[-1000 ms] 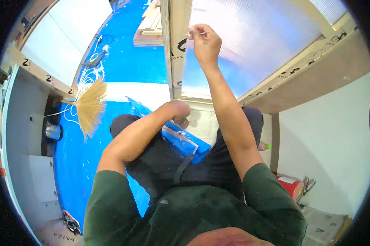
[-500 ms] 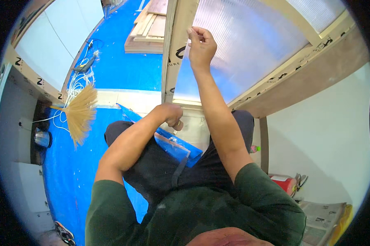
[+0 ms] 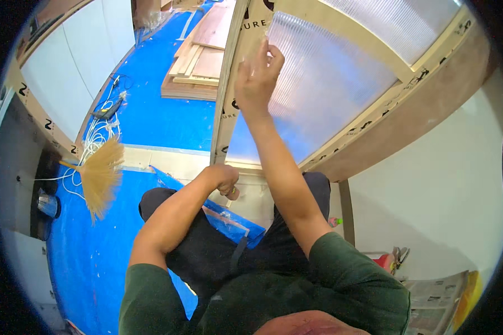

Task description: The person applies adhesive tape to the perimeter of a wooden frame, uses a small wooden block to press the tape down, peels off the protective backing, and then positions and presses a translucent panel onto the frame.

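Note:
A wooden frame [image 3: 233, 131], wrapped in printed tape-like covering, stands before me and holds a ribbed translucent panel [image 3: 324, 84]. My right hand [image 3: 256, 84] is raised over the frame's left upright, beside the panel's edge. Its fingers are curled in, and whatever is between their tips is too small to make out. Lower down, near the foot of the frame, my left hand [image 3: 223, 180] is closed with its back toward me. What it holds, if anything, is hidden. Blue sheeting [image 3: 229, 222] with a folded edge lies between my legs below that hand.
A straw broom [image 3: 102, 176] lies at the left beside tangled white cables [image 3: 95, 134]. Stacked boards [image 3: 193, 84] rest on blue floor sheeting [image 3: 151, 114] beyond. Pliers [image 3: 399, 258] and a newspaper [image 3: 438, 296] are at the right, near a white wall [image 3: 413, 195].
My right hand has shifted left and turned, from the panel's edge onto the frame's upright. The left hand stays closed near the frame's foot. The whole view has tilted slightly upward.

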A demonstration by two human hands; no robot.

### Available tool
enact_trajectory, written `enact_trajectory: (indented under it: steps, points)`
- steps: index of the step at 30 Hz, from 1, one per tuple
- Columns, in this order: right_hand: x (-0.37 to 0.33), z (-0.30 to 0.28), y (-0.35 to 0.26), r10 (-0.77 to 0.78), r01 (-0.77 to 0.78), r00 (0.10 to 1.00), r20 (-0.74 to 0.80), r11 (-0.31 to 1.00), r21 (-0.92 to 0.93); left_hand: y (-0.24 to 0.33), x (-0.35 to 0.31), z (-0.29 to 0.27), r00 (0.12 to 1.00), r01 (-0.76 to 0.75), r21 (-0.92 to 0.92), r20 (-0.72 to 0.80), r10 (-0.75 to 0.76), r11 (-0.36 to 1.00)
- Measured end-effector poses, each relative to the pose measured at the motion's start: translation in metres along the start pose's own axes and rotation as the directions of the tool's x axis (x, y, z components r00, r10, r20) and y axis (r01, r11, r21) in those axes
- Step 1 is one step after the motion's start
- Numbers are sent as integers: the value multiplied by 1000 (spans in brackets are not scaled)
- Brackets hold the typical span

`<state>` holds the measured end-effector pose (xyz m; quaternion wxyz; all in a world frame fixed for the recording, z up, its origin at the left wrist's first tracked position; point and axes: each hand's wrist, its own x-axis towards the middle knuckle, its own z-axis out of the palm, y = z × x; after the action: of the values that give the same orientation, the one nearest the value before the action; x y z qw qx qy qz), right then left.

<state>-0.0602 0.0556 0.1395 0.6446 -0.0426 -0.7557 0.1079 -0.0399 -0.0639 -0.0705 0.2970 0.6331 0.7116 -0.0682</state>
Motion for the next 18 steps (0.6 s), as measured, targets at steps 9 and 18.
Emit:
enact_trajectory:
  steps: [9,18]
  points:
    - [-17,3,-14,57,-22,982,179,981,-191,-11,0,7,999,16,-59,42,-13,998]
    - [-7,-4,-3,-31,30,993,117,1000,11,-21,1,10,997,-43,-5,57,43,999]
